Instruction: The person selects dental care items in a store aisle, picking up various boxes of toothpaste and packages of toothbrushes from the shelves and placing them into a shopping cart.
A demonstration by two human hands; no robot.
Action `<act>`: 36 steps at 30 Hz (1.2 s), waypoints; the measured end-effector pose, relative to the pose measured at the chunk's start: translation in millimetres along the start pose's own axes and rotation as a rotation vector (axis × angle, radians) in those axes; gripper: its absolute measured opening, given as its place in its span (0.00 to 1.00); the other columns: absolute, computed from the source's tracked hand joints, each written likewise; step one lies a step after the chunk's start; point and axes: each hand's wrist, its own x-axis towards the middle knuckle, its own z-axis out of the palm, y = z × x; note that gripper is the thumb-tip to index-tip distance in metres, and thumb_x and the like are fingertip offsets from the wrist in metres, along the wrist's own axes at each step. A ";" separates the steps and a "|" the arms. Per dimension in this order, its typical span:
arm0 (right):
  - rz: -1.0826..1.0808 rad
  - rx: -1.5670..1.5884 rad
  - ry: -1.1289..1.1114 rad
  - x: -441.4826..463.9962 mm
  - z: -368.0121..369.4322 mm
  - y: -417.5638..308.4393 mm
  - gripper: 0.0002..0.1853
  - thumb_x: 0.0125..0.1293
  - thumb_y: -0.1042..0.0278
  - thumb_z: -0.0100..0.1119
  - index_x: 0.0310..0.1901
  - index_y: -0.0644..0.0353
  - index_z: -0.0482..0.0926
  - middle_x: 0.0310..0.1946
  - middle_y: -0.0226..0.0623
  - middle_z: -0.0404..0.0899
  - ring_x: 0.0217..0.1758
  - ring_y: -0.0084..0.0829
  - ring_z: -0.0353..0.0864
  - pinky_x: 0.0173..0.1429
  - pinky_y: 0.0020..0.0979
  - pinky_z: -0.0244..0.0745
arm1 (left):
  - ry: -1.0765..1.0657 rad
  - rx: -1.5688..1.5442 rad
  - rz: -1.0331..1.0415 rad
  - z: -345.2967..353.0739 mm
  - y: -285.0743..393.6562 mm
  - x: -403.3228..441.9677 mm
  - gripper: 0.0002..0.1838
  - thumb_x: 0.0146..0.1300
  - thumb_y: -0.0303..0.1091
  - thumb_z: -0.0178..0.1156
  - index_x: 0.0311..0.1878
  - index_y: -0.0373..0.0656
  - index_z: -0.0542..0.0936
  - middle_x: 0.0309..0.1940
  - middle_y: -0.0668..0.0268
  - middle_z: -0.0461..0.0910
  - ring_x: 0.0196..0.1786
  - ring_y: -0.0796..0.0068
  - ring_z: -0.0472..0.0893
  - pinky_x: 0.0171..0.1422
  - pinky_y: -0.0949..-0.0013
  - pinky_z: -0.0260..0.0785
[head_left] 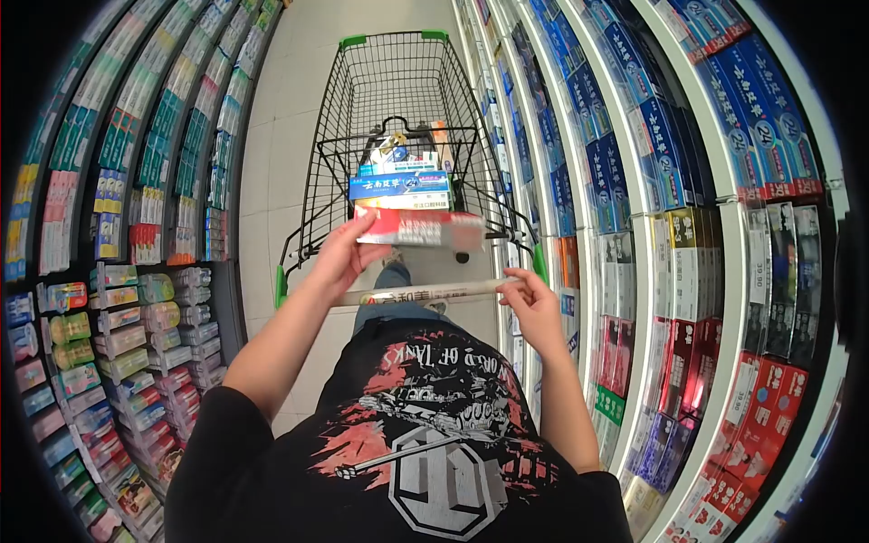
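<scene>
A red and white box is in my left hand, gripped at its left end above the near end of the shopping cart. My right hand is by the right end of the cart's handlebar, its fingers curled together; whether they grip anything is unclear. Just beyond the red box lie a blue toothpaste box and a white and yellow box. Further in are a white and blue pack and an orange box.
The cart's wire basket stretches ahead over the tiled floor. Shelves of toothbrush packs line the left side. On the right are shelves with blue boxes and red boxes.
</scene>
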 end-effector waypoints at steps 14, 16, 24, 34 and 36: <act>0.092 -0.118 0.035 -31.0 0.9 41.7 0.12 0.75 0.66 0.63 0.51 0.66 0.86 0.36 0.33 0.89 0.39 0.21 0.87 0.47 0.25 0.80 | 0.464 1.311 0.094 -60.5 54.4 163.1 0.42 0.65 0.71 0.62 0.39 0.28 0.85 0.38 0.45 0.89 0.44 0.56 0.90 0.47 0.55 0.83; 0.087 -0.121 0.052 -34.9 -1.6 41.1 0.12 0.75 0.66 0.63 0.51 0.66 0.86 0.36 0.34 0.89 0.39 0.21 0.87 0.47 0.25 0.80 | 0.599 1.674 0.208 -38.6 60.9 143.4 0.38 0.68 0.66 0.60 0.56 0.32 0.82 0.53 0.47 0.85 0.54 0.48 0.86 0.57 0.51 0.79; -0.498 -0.618 0.282 -13.1 1.9 39.2 0.12 0.70 0.61 0.67 0.46 0.62 0.86 0.38 0.42 0.87 0.45 0.44 0.86 0.52 0.41 0.81 | 0.166 1.892 0.951 -47.2 -13.7 124.5 0.32 0.68 0.43 0.64 0.70 0.36 0.72 0.68 0.47 0.74 0.71 0.44 0.72 0.74 0.49 0.66; -0.336 -1.151 -0.296 59.8 6.1 40.1 0.38 0.52 0.20 0.68 0.37 0.55 0.87 0.34 0.41 0.88 0.43 0.46 0.88 0.39 0.48 0.81 | 0.235 1.783 0.604 -71.4 -82.1 -9.4 0.26 0.78 0.42 0.57 0.70 0.33 0.73 0.66 0.43 0.75 0.69 0.41 0.73 0.74 0.50 0.64; -0.164 -1.315 -0.661 65.2 4.1 24.2 0.36 0.47 0.23 0.74 0.41 0.51 0.91 0.41 0.37 0.90 0.47 0.45 0.89 0.44 0.47 0.83 | 0.313 1.740 0.565 -72.3 -85.0 -21.6 0.24 0.78 0.42 0.57 0.67 0.33 0.75 0.63 0.44 0.77 0.66 0.42 0.75 0.72 0.50 0.65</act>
